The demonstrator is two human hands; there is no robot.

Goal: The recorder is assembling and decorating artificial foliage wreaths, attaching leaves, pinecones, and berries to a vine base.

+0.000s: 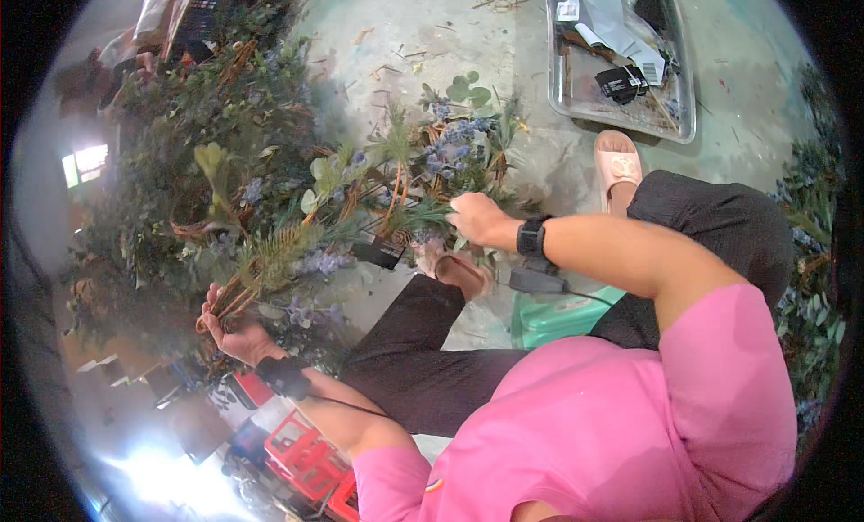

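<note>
A bunch of stems (236, 299) is clasped at its lower end by the left hand (236, 335), fingers curled around it. Above, a green sprig (416, 214) is apparently pinched by the right hand (481, 220), beside blue flowers (454, 146).

pink short-sleeved shirt (621, 423) | black trousers (441, 360) | 2 black wristbands (531, 238) | beige sandals (617, 162)

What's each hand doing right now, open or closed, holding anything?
Left hand: closed around the brown stems of a foliage bunch.
Right hand: closed, pinching a green sprig.
</note>
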